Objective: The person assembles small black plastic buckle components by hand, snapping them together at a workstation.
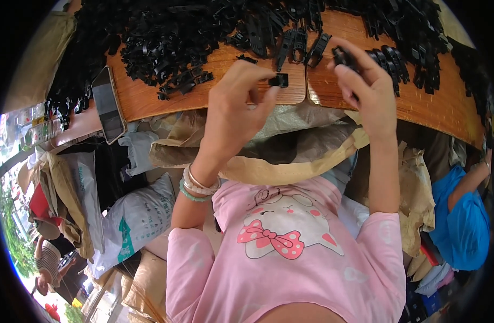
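Head view: a phone (108, 105) is seen at the wooden table's (142, 102) left edge, beside heaped black parts (166, 51). By the left hand (233, 110), a small black piece (280, 81) is pinched between thumb and forefinger; by the partly curled right hand (369, 89), a dark part (344, 57) is gripped near lined-up black clips (393, 63).

Setting: a workshop, by appearance. Wooden table (141, 102) heaped with many similar black plastic parts (163, 51). Open tan-rimmed sack (290, 173) below its near edge; full white sack (150, 218) with printing at left. Far left: bright daylight, greenery (11, 229). Far right: another person's forearm (469, 187).
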`<state>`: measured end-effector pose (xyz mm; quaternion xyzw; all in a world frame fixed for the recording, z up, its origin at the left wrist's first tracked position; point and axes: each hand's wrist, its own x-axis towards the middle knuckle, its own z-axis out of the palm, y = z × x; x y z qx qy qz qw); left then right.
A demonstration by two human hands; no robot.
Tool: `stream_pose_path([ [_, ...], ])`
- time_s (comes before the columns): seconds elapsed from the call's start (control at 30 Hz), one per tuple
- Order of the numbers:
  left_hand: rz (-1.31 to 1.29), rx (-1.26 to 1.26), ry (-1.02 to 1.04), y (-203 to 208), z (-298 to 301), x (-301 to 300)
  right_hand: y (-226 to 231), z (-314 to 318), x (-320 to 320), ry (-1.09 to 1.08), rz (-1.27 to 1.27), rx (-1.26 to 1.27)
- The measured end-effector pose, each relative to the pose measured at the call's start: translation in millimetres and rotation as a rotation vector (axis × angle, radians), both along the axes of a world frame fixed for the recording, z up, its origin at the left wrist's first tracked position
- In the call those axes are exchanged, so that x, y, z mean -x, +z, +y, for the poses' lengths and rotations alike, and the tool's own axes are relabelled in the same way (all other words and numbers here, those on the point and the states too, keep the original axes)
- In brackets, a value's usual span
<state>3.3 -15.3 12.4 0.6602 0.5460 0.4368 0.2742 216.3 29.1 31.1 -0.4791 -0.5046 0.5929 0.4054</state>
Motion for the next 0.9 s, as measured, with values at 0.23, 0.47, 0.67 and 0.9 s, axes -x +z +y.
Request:
stream_pose_path([
  [0.23, 0.063, 0.027, -0.095, -6, 10, -8, -16, -11, 0, 0.153, -0.399, -0.427],
  [0.47, 0.043, 0.035, -0.136, -13, 12, -2, -15, -6, 7, 0.311, -0.480, -0.452],
  [0.67, -0.007, 0.059, -0.197, -16, 15, 1, -4, 3, 10, 0.390, -0.631, -0.615],
  [0.9, -0.054, 0.072, -0.237, -20, 17, 1, 28, 8, 27, 0.621, -1.034, -0.716],
])
